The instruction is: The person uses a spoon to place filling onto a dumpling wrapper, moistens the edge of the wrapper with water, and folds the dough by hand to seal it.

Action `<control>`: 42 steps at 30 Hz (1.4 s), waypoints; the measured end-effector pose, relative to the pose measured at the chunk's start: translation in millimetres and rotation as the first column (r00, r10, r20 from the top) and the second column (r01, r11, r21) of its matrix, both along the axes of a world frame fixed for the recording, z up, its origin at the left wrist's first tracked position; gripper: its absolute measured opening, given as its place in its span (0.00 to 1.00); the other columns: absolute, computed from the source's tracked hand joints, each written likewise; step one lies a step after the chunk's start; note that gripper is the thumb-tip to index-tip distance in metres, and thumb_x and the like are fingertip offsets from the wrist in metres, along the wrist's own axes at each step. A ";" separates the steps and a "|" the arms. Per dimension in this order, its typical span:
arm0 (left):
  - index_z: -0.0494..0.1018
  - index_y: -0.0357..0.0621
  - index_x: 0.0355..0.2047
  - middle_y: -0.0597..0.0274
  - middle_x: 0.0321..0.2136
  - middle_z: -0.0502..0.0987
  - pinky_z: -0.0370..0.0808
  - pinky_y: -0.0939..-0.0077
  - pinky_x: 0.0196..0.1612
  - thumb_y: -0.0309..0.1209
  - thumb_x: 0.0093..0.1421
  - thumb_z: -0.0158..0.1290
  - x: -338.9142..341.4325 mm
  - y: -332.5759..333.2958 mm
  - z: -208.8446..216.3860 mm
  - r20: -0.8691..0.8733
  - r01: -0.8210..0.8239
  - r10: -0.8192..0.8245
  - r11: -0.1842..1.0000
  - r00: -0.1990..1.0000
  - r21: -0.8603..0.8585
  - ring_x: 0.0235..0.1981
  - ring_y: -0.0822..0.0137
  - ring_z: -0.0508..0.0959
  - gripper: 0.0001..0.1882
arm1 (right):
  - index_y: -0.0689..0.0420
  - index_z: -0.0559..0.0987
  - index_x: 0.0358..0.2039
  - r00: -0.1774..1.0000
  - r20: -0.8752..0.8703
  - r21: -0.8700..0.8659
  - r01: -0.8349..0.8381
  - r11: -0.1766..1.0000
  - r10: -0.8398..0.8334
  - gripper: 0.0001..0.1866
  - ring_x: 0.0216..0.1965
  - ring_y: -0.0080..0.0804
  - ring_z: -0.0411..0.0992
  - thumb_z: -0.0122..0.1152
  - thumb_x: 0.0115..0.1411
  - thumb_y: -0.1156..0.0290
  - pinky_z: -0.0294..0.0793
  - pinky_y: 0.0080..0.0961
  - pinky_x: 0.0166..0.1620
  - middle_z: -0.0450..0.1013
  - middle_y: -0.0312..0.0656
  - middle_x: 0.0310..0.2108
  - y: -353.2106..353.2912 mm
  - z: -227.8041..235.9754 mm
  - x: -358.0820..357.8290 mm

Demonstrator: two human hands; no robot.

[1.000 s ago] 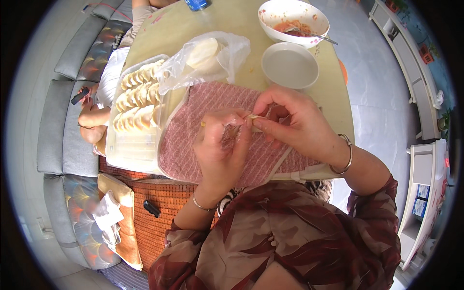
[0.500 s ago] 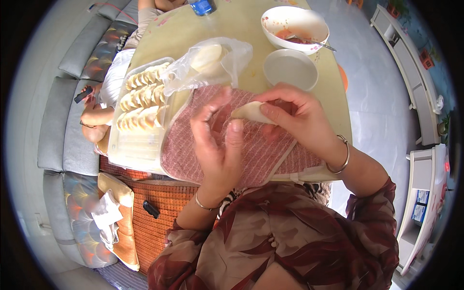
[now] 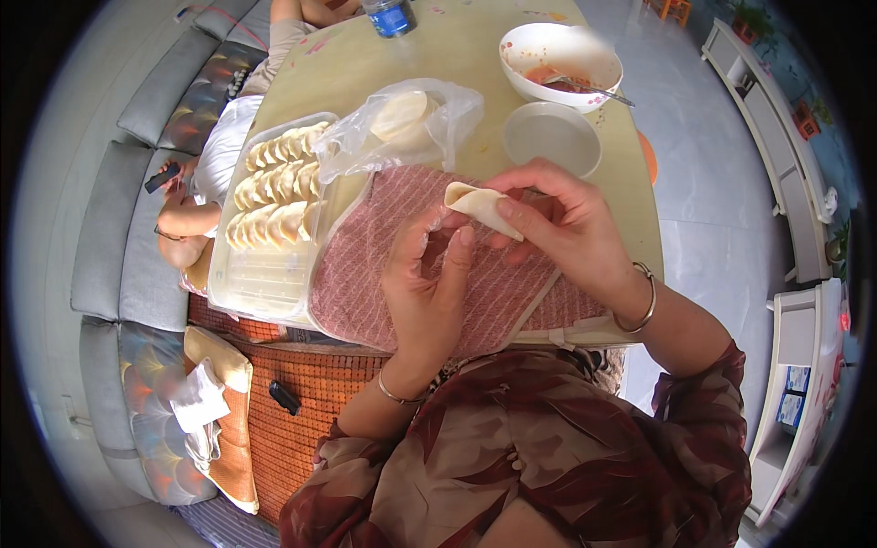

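Dumpling (image 3: 484,208) is pinched between thumb and fingers of right hand (image 3: 559,217), sticking out toward left hand (image 3: 427,260). Left is cupped just beside its near-left end, thumb and fingers apart; can't tell if it touches. Cloth (image 3: 356,260) under both hands, tray (image 3: 260,288) left of them.

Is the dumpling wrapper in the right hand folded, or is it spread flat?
Folded: the dumpling wrapper curves over on itself, pinched by the right hand, its left end gaping.
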State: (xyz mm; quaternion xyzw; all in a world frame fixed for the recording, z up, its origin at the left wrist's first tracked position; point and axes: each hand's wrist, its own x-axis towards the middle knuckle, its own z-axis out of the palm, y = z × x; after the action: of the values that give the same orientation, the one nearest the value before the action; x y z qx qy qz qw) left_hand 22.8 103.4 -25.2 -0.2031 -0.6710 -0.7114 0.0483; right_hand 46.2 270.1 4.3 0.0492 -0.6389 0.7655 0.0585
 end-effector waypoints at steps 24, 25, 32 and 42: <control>0.78 0.37 0.35 0.60 0.31 0.76 0.72 0.80 0.36 0.19 0.55 0.60 -8.4 -11.0 6.4 -0.349 -0.184 0.056 0.920 0.936 -0.345 0.33 0.71 0.75 0.07 | 0.60 0.76 0.40 0.994 0.034 0.298 -0.108 0.948 0.102 0.08 0.31 0.20 0.72 0.60 0.61 0.76 0.76 0.15 0.26 0.68 0.37 0.36 3.5 -1.4 -0.9; 0.78 0.38 0.35 0.59 0.31 0.77 0.72 0.79 0.36 0.19 0.55 0.60 -8.2 -11.2 7.2 -0.383 -0.211 0.060 0.906 0.922 -0.368 0.32 0.70 0.76 0.07 | 0.60 0.76 0.40 0.995 0.027 0.305 -0.102 0.947 0.098 0.07 0.31 0.21 0.72 0.60 0.60 0.76 0.76 0.16 0.27 0.68 0.37 0.36 3.5 -3.0 -1.3; 0.77 0.39 0.33 0.57 0.30 0.77 0.74 0.75 0.34 0.20 0.54 0.61 -4.2 -6.2 6.7 -0.548 -0.359 0.109 0.855 0.829 -0.374 0.31 0.65 0.78 0.06 | 0.60 0.76 0.41 0.981 -0.168 0.480 -0.006 0.877 0.099 0.07 0.32 0.18 0.73 0.59 0.61 0.79 0.75 0.14 0.30 0.72 0.34 0.36 6.2 -14.2 -4.3; 0.69 0.35 0.49 0.50 0.46 0.72 0.73 0.64 0.46 0.40 0.66 0.49 -10.1 -9.4 2.4 -0.120 -0.031 0.029 0.999 0.992 -0.014 0.45 0.57 0.75 0.20 | 0.59 0.78 0.38 0.997 -0.060 0.223 -0.028 0.974 0.043 0.06 0.30 0.22 0.73 0.59 0.60 0.79 0.74 0.19 0.32 0.70 0.36 0.35 1.8 -4.9 -2.4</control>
State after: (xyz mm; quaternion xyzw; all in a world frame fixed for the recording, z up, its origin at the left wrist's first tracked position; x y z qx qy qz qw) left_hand 12.6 94.0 -22.8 -0.2354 -0.6755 -0.6920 0.0976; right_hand 43.8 271.9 -0.6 0.0916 -0.7174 0.6881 0.0594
